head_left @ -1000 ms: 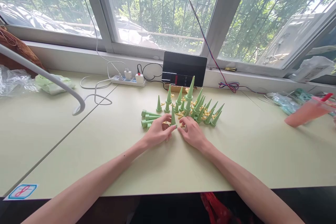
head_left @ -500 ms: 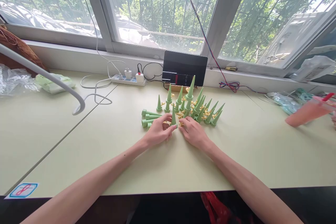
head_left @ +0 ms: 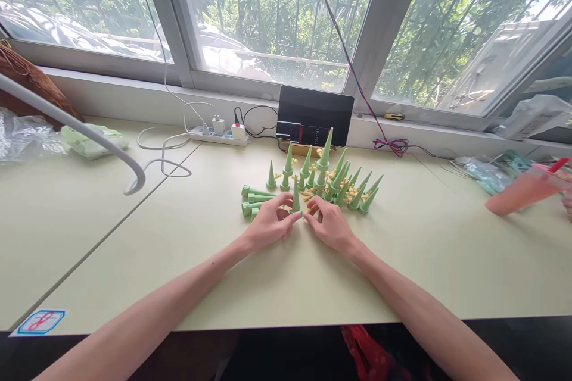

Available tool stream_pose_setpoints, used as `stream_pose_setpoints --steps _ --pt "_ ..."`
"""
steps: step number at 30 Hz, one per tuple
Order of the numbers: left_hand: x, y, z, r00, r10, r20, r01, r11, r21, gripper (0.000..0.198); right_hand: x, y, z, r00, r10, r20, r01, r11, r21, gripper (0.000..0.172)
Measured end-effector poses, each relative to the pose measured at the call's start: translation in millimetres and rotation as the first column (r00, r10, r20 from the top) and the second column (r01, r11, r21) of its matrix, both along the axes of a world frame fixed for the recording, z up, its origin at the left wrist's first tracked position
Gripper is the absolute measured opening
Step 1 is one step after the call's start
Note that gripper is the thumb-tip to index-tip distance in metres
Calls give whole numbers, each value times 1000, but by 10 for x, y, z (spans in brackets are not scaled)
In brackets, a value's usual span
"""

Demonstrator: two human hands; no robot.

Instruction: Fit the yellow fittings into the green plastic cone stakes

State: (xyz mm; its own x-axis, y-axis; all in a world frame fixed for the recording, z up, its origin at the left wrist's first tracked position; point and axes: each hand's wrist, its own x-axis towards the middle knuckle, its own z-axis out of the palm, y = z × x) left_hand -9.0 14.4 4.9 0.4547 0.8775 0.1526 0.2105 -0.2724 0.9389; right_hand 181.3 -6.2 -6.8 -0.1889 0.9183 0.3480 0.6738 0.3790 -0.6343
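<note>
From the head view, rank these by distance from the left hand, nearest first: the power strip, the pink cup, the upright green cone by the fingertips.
1. Green cone, upright at the left hand fingertips.
2. Power strip, behind, toward the window.
3. Pink cup, far right of the table.

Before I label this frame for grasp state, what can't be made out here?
- Head view: whether the left hand grips the upright green cone or only touches it; curled fingers hide the base.
- What the right hand pinches: a yellow piece, too small to identify.
- The tablet screen text: too small.
- The pink cup: blurred, holder cut off by the right edge.
</note>
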Motion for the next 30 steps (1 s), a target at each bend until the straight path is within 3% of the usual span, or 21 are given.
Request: stream_pose_setpoints --steps 5,9,30 --pt "10 -4 1 999 20 -25 -20 1000 2 32 -29 -33 56 978 -50 -203 62 997 51 14" --pt "10 -4 -10 999 23 -37 -23 1000 2 33 -33 -54 62 954 -25 -298 39 998 42 17" --pt "-1 -5 -27 1000 10 -28 -10 1000 4 33 -54 -53 18 886 34 -462 -61 997 -44 27"
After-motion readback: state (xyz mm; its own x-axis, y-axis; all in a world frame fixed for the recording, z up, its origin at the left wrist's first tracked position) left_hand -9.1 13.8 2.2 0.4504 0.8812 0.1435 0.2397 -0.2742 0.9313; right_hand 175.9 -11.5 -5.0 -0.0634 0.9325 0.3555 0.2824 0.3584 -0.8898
